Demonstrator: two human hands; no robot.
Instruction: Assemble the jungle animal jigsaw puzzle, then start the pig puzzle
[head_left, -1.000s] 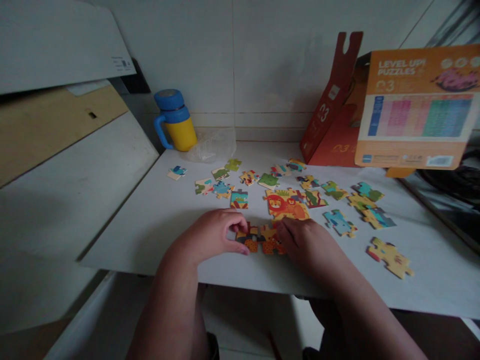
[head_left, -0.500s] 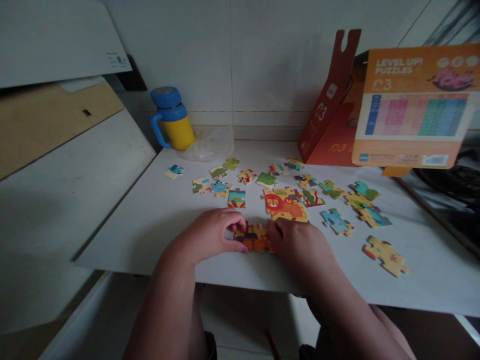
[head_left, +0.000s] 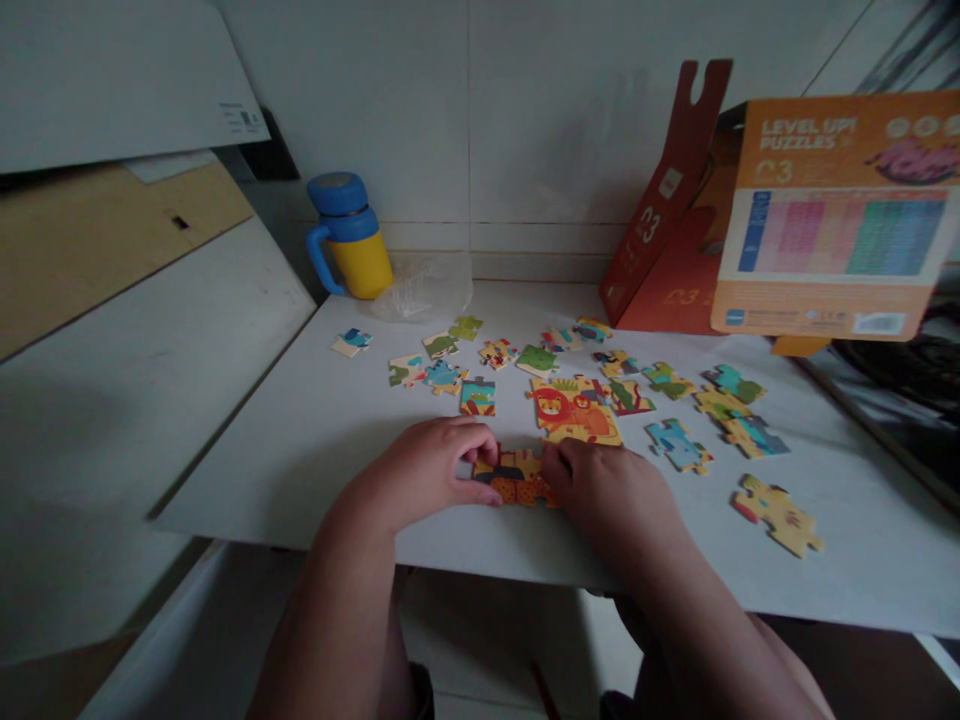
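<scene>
Low on the table lie joined orange jigsaw pieces [head_left: 516, 482] with spotted animal parts. My left hand [head_left: 442, 465] grips their left end, thumb below and curled fingers above. At the right end, my right hand [head_left: 607, 485] is closed over the pieces, its fingertips pressed down and mostly hidden. Just beyond my hands sits a joined lion puzzle section [head_left: 571, 408]. A crocodile puzzle piece [head_left: 478, 397] lies past my left fingers. A blue puzzle piece [head_left: 679, 444] is to the right of my right hand.
Several loose puzzle pieces [head_left: 537, 360] spread across the white table [head_left: 315, 470]. A yellow and blue mug [head_left: 361, 255] and a clear plastic bag [head_left: 431, 288] stand at the back left. An orange puzzle box [head_left: 829, 310] is at the back right; a yellow piece [head_left: 776, 513] lies nearer.
The whole view has shifted slightly to the right. Both hands keep the same grip at the two ends of the orange pieces; little else differs.
</scene>
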